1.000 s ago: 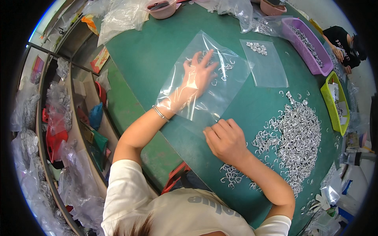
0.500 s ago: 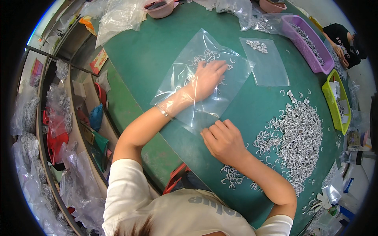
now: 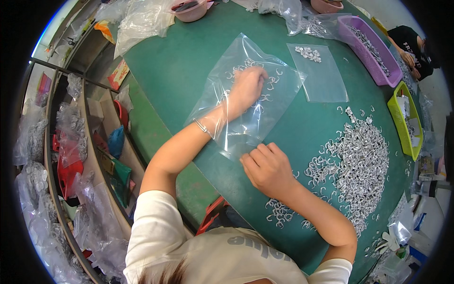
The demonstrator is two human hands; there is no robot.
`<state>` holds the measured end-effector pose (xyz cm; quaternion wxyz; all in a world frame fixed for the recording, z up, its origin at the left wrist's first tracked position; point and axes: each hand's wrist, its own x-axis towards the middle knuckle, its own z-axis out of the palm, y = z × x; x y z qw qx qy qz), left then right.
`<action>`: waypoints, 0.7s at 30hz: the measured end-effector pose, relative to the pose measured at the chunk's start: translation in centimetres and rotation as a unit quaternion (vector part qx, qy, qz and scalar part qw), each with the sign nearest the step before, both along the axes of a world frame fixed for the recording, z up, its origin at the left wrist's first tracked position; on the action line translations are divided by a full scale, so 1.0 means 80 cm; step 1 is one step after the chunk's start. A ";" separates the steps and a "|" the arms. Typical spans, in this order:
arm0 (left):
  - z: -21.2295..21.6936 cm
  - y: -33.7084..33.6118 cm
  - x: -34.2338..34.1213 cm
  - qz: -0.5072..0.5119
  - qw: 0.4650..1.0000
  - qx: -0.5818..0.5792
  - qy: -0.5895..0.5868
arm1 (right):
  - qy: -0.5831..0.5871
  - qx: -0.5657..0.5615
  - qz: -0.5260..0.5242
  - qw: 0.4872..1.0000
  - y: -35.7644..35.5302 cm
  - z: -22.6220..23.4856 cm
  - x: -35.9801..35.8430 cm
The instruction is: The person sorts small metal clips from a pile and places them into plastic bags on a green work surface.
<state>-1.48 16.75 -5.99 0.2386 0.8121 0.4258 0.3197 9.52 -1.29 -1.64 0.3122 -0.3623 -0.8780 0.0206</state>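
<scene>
"Where's the bag?"

"The clear bag (image 3: 246, 128) lies on the green table (image 3: 189, 71), with curved silvery pieces (image 3: 272, 85) showing through its film."

"And the left hand (image 3: 247, 86)?"

"In at the bag's middle, film over the wrist, forearm coming from seven o'clock. Half a second ago its fingers reached out toward two; now they're bent in. I'd read that as working among the pieces rather than lying flat over them."

"Has it got any?"

"Can't tell; the fingertips are hidden."

"The right hand (image 3: 268, 168)?"

"At the bag's five o'clock edge, much as it was. Fingers curled, touching the film; whether they pinch it, I can't say."

"Farther out?"

"A flat bag (image 3: 324, 83) with pale bits between two and three, a purple basket (image 3: 391, 79) beyond, and a big loose heap (image 3: 362, 165) at four."
</scene>
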 end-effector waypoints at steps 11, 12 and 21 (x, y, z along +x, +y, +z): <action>0.005 0.004 0.016 -0.008 0.998 0.052 0.043 | 0.007 0.005 -0.014 1.000 0.003 -0.002 -0.001; 0.005 0.005 0.016 -0.016 0.998 0.059 0.031 | 0.014 0.005 -0.017 1.000 0.003 -0.003 -0.001; 0.044 -0.063 -0.036 0.039 0.990 -0.091 -0.098 | 0.059 -0.024 -0.074 0.995 0.002 0.007 0.006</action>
